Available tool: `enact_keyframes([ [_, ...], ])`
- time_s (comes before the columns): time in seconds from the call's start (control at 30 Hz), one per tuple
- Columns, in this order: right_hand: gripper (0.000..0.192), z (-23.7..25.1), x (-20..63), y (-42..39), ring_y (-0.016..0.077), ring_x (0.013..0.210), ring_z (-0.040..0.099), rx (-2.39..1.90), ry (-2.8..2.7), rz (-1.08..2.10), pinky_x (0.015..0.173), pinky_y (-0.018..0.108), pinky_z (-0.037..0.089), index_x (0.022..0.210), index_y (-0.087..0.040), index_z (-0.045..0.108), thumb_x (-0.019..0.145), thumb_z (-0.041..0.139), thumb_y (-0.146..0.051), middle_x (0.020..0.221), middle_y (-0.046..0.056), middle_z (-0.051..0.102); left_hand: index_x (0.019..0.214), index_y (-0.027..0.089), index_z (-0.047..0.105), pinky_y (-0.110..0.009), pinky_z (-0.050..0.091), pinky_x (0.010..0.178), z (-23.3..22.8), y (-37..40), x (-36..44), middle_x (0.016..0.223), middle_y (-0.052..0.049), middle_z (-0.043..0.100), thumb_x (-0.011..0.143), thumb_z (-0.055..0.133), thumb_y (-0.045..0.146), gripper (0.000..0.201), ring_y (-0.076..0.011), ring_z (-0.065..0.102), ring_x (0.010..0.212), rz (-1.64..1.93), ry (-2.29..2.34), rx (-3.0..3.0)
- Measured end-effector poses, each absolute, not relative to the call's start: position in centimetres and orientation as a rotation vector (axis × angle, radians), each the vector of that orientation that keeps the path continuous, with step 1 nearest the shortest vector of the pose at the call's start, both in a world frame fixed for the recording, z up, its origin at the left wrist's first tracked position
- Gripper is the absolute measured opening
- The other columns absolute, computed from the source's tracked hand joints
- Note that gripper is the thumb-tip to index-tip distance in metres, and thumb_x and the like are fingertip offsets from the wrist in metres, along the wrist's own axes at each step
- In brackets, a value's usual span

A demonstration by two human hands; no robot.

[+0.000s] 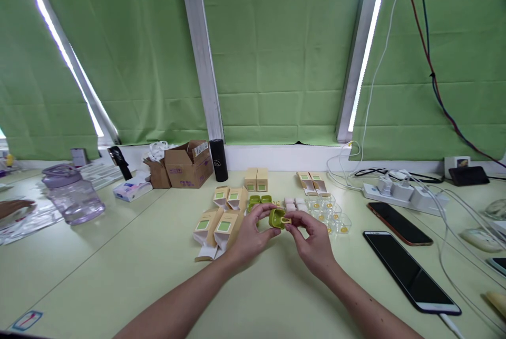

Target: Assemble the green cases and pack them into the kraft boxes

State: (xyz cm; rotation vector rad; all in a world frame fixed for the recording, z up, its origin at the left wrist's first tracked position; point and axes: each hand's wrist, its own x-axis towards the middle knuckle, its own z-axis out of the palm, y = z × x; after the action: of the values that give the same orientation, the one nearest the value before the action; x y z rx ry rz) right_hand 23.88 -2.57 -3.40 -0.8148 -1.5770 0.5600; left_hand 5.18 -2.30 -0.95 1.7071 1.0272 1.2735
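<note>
My left hand (255, 236) grips a small olive-green square cup (276, 218) by its side, the open top tilted toward me. My right hand (312, 239) pinches a small yellowish piece (285, 220) with a rounded end, held over the cup's right edge. Whether that piece is joined to the cup I cannot tell. Just behind my hands sit several more green cups (255, 200), white blocks (290, 205) and clear cups with yellow centres (342, 224). Opened tan cartons with green labels (225, 225) stand left of my left hand.
Closed tan cartons (256, 180) and opened ones (312, 183) are farther back. Left are a black cylinder (219, 160), cardboard box (188, 165) and purple jug (73, 196). Phones (409, 270), a power strip (403, 197) and cables lie right. Another person's hand (16, 207) shows far left.
</note>
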Motion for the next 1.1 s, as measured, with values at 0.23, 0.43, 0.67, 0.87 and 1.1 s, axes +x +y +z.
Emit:
enact_keyframes([
  [0.23, 0.022, -3.38, 24.19, -2.28, 0.0215, 0.081, 0.071, -0.626, -1.756, 0.084, 0.071, 0.034, 0.058, 0.112, -0.024, 0.068, 0.101, 0.054, -0.011, 0.095, 0.007, 0.077, 0.121, 0.025, 0.069, -0.050, 0.046, 0.120, -1.66, -1.97, 5.19, 0.130, -0.009, 0.068, 0.080, 0.083, 0.011, 0.046, -0.0272, 0.065, 0.129, 1.342, 0.943, 1.834],
  [0.43, 0.035, -3.52, 24.11, -2.13, 0.0223, 0.084, 0.072, -0.573, -1.799, -0.072, 0.070, 0.034, 0.059, 0.125, -0.024, 0.064, 0.100, 0.052, -0.003, 0.097, 0.007, 0.077, 0.123, 0.027, 0.070, -0.049, 0.048, 0.118, -1.70, -2.06, 5.21, 0.130, -0.007, 0.066, 0.080, 0.082, 0.008, 0.048, -0.0261, 0.064, 0.128, 1.350, 0.932, 1.879],
  [0.67, 0.022, -3.09, 24.26, -2.26, 0.0230, 0.086, 0.064, -0.656, -1.819, -0.224, 0.070, 0.035, 0.053, 0.114, -0.020, 0.068, 0.099, 0.059, -0.008, 0.097, 0.010, 0.069, 0.123, 0.027, 0.071, -0.048, 0.051, 0.116, -1.45, -2.43, 5.33, 0.126, -0.007, 0.064, 0.080, 0.082, 0.007, 0.049, -0.0251, 0.062, 0.126, 1.360, 0.912, 1.933],
  [0.87, 0.014, -2.86, 24.24, -2.36, 0.0212, 0.077, 0.057, -0.710, -1.851, -0.330, 0.065, 0.033, 0.043, 0.104, -0.018, 0.070, 0.100, 0.059, -0.010, 0.085, 0.007, 0.063, 0.122, 0.027, 0.072, -0.047, 0.052, 0.114, -1.58, -2.49, 5.45, 0.123, -0.006, 0.064, 0.077, 0.082, 0.004, 0.051, -0.0245, 0.062, 0.124, 1.359, 0.911, 1.936],
  [1.1, 0.014, -2.87, 24.21, -2.28, 0.0219, 0.075, 0.052, -0.739, -1.875, -0.373, 0.066, 0.035, 0.038, 0.100, -0.018, 0.068, 0.100, 0.057, -0.010, 0.081, 0.006, 0.062, 0.121, 0.026, 0.074, -0.048, 0.053, 0.113, -1.53, -2.43, 5.52, 0.121, -0.007, 0.063, 0.078, 0.085, 0.009, 0.047, -0.0252, 0.063, 0.123, 1.358, 0.880, 1.938],
])
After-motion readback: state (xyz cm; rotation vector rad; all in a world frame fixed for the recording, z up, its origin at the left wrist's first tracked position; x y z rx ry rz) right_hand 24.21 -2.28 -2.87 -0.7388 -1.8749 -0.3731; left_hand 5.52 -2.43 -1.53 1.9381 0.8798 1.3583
